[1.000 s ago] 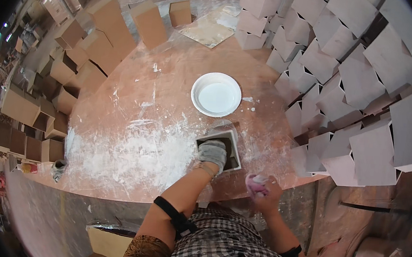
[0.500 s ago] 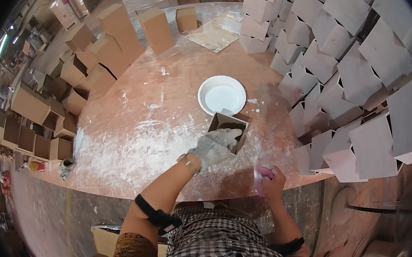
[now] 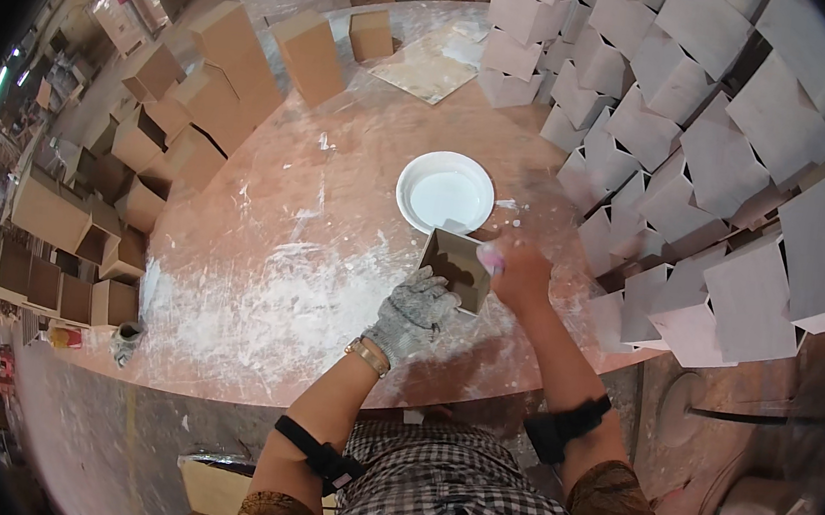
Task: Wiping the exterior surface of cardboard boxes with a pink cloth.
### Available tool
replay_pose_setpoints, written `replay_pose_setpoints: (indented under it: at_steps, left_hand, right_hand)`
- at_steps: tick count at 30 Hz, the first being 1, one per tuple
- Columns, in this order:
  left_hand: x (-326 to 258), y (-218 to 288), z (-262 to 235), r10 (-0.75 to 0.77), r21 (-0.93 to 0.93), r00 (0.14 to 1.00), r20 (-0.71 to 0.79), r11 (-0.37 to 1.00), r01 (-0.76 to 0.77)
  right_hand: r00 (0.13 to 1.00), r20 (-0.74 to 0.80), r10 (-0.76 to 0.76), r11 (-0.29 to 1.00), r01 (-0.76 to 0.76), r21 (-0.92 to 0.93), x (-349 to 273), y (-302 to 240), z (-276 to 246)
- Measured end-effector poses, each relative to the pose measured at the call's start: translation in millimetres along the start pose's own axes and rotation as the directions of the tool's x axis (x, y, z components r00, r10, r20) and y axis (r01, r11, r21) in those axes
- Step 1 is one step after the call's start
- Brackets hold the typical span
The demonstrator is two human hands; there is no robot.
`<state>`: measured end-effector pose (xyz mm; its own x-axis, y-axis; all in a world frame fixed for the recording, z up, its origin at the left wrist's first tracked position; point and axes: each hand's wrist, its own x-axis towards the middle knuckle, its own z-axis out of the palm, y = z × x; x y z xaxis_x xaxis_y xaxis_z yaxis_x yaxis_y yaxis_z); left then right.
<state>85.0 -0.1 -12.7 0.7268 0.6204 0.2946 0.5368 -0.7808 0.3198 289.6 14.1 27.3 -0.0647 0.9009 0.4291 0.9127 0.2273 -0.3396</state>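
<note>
Hands [image 3: 411,314] at box [image 3: 453,246] — mouth upward

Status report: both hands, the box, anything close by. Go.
Left hand, gloved, at near-left corner of open-topped box. Right hand gripping pink wad by box's right edge. White bowl just beyond.

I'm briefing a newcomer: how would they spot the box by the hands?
Find the white-smeared table. There, between the round white bowl and the checked garment, is an open box. Unlike the piled boxes either side, it has the gloved left hand on it.
</note>
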Motion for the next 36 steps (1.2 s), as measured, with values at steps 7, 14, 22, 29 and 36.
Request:
replay_pose_setpoints:
  at_steps: [7,14,22,29,36]
  left_hand:
    - [-7.8,6.2,-10.5,-0.028,-0.012,0.996,-0.087,1.0,0.028]
    - [1.6,2.3,-1.5,-0.021,-0.029,1.0,0.005,0.999,0.021]
    - [3.3,13.3,-23.4,-0.047,-0.045,0.999,0.021,0.998,0.048]
    - [59.4,-1.7,-27.0,-0.13,-0.327,0.962,0.241,0.922,0.207]
    - [81.1,-3.1,34.8,-0.496,0.312,0.747,0.444,0.866,0.389]
  right_hand:
    - [0.995,-0.003,-0.102,0.949,0.098,0.3,-57.3,-38.2,-12.6]
    - [0.991,-0.129,0.046,0.988,-0.025,0.155,-1.4,3.8,7.3]
    - [0.991,0.07,-0.117,0.901,0.076,0.428,-125.6,-34.5,-16.0]
    - [0.736,0.379,0.561,0.298,-0.607,0.736,-164.3,-13.4,-46.4]
    - [0.498,0.712,0.495,-0.722,-0.221,0.656,-169.8,-3.7,-45.2]
